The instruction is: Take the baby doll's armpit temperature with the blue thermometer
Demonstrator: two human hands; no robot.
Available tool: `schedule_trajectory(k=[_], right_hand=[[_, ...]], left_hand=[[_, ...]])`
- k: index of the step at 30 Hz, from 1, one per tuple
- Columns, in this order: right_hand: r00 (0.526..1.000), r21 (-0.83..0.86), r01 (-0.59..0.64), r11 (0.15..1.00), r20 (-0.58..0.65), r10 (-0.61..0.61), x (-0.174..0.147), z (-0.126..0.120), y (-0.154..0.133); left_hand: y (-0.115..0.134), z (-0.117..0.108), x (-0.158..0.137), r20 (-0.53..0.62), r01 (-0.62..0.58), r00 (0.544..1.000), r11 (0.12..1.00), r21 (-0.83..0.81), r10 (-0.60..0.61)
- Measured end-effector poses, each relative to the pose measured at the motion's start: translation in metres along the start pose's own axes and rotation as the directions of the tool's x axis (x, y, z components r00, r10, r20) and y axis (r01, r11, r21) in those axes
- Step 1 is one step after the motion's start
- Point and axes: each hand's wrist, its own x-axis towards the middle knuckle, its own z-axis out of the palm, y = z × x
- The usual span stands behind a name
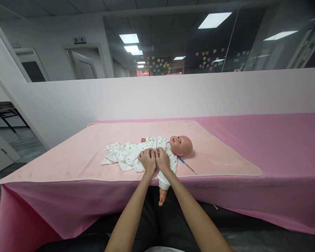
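A baby doll (182, 145) lies on its back, head to the right, in a white printed baby outfit (128, 152). My left hand (147, 161) and my right hand (162, 160) are side by side on the front of its chest, touching each other. Both sets of fingers are curled and pinched together. A thin white strip, like a tie of the outfit, shows between the fingertips; the rest of what they grip is hidden. The doll's near arm (162, 196) hangs over the table edge between my forearms. Near its head lies a thin stick with a blue end (182, 160).
A peach mat (76, 154) with pale edging lies under the doll on a pink tablecloth (283, 147). Behind the table stands a low white wall (199, 94) with glass above. A dark-framed table (9, 112) is at the far left.
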Motion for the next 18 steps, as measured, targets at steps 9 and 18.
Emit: schedule_trajectory(k=[9, 18], right_hand=[[1.0, -0.003, -0.023, 1.0, 0.009, 0.024, 0.0003, 0.0011, 0.0025], [1.0, 0.019, -0.025, 1.0, -0.009, 0.025, 0.0024, 0.0028, 0.0076]], left_hand=[[-0.0025, 0.0009, -0.0003, -0.028, -0.028, 0.999, 0.999, -0.039, 0.027], [-0.0043, 0.0012, -0.0004, 0.02, -0.035, 0.999, 0.999, -0.01, 0.035]])
